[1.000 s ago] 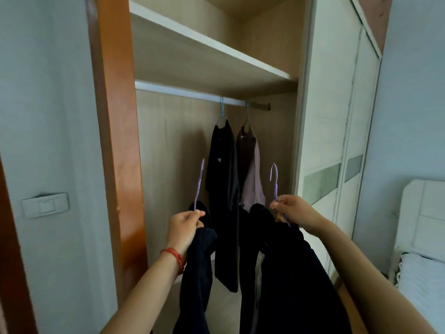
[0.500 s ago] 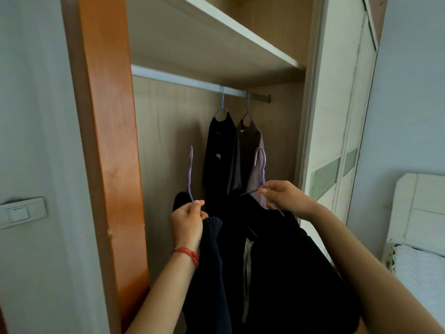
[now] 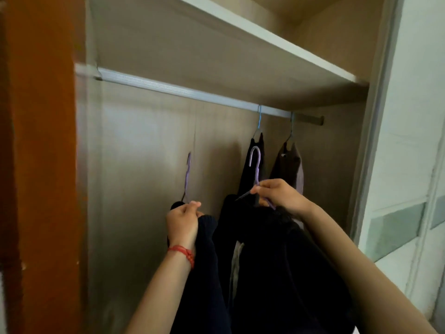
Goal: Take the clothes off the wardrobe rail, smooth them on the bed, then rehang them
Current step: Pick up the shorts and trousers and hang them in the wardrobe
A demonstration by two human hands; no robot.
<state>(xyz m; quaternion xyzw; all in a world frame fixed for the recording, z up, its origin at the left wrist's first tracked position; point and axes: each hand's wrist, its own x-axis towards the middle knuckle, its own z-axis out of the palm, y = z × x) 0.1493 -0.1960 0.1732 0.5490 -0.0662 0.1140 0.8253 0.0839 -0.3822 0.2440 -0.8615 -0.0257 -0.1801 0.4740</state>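
Inside an open wardrobe, a person's left hand (image 3: 183, 221), red cord at the wrist, grips a purple hanger (image 3: 187, 175) carrying a dark garment (image 3: 207, 273) below the silver rail (image 3: 183, 89). The right hand (image 3: 279, 196) pinches a second purple hanger (image 3: 255, 165) bearing a black garment (image 3: 289, 273). Farther right, a black top (image 3: 252, 165) and a brown top (image 3: 289, 165) hang from the rail.

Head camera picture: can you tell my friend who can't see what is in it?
Two hands lift dark clothes on purple hangers toward a wardrobe rail: the left hand grips one hanger, the right hand pinches another hanger. Neither hook is on the rail yet. Two more garments, black and brown, already hang at its right end.
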